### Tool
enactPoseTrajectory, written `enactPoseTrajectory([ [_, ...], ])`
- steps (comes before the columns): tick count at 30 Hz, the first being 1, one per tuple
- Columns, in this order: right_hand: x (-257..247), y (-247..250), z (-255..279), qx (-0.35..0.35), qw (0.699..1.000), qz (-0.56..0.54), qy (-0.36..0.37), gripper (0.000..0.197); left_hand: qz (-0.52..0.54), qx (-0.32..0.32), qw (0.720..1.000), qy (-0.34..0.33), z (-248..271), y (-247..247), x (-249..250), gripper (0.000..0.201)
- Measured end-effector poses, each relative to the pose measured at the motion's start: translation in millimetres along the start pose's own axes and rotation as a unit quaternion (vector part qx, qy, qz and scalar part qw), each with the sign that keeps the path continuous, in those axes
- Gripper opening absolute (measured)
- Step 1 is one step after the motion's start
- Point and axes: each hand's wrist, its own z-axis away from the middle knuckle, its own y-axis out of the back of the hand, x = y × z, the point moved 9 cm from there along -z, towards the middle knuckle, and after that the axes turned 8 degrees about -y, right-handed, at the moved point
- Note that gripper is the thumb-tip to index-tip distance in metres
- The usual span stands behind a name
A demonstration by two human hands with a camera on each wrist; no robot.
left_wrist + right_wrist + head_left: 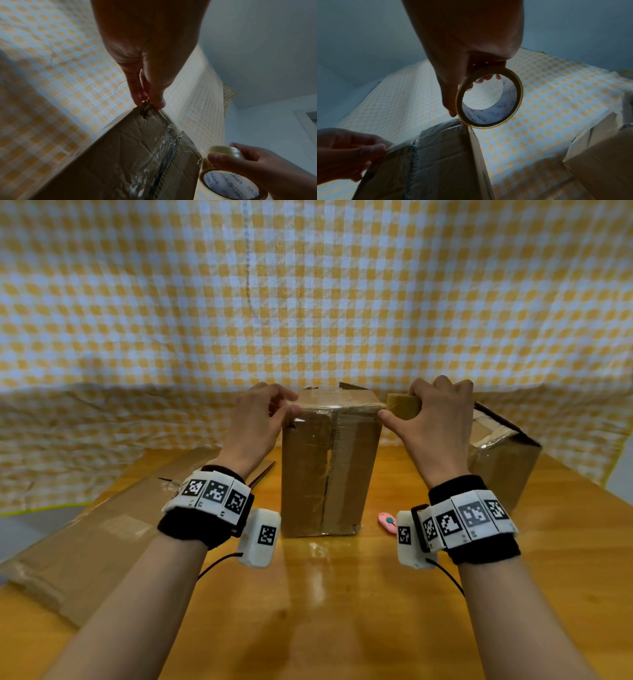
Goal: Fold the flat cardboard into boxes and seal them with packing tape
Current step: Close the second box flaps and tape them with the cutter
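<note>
left hand (262, 419) pinches the free end of a clear tape strip (339, 405) between thumb and fingertips at the upper left corner of the upright box (330, 467). right hand (433, 422) is curled around the tape roll (402, 405), thumb below and fingers over the top, holding it just off the box's upper right corner. the strip runs between the two hands along the box's top front edge; in the left wrist view it shines where it lies over the cardboard.

the box stands on end in the middle of the desk (342, 594), with older clear tape down its front seam. a second box (500, 453) lies tilted behind the right hand, well apart from the first. flat cardboard (102, 529) lies on the desk's left side. a small pink cutter (387, 521) rests on the desk just right of the box's base. checked yellow and white cloth (308, 296) hangs behind everything.
</note>
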Motion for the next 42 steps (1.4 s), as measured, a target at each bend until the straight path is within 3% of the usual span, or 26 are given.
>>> enactPoseTrajectory([
  [6, -3, -2, 1, 0.011, 1.0, 0.026, -0.013, 0.049, -0.018, -0.016, 1.0, -0.017, 0, -2, -3, 0.014],
  [11, -6, -3, 4, 0.026, 0.999, 0.032, -0.022, 0.048, 0.047, -0.06, 0.995, -0.063, 3, -11, -4, 0.014],
  [19, -3, -7, 3, 0.014, 0.999, 0.036, -0.033, 0.049, 0.142, -0.043, 0.989, -0.021, 12, -19, -19, 0.025],
  [25, 1, -10, 1, 0.003, 0.999, 0.034, -0.043, 0.051, 0.23, -0.04, 0.972, 0.04, 11, -21, -32, 0.021],
  [28, 1, -10, 0, 0.002, 0.998, 0.036, -0.044, 0.051, 0.242, -0.052, 0.968, 0.048, 12, -20, -30, 0.02],
  [33, 0, -11, -1, 0.002, 0.998, 0.044, -0.042, 0.054, 0.222, -0.03, 0.971, 0.088, 7, -18, -34, 0.037],
  [36, 0, -12, -1, -0.001, 0.998, 0.043, -0.043, 0.054, 0.197, -0.003, 0.974, 0.114, 4, -18, -35, 0.023],
  [38, 0, -12, -2, -0.002, 0.998, 0.044, -0.042, 0.054, 0.186, 0.018, 0.976, 0.109, 3, -18, -31, 0.012],
  [42, -1, -13, -5, -0.005, 0.998, 0.051, -0.04, 0.055, 0.205, 0.026, 0.975, 0.076, 0, -18, -23, 0.022],
])
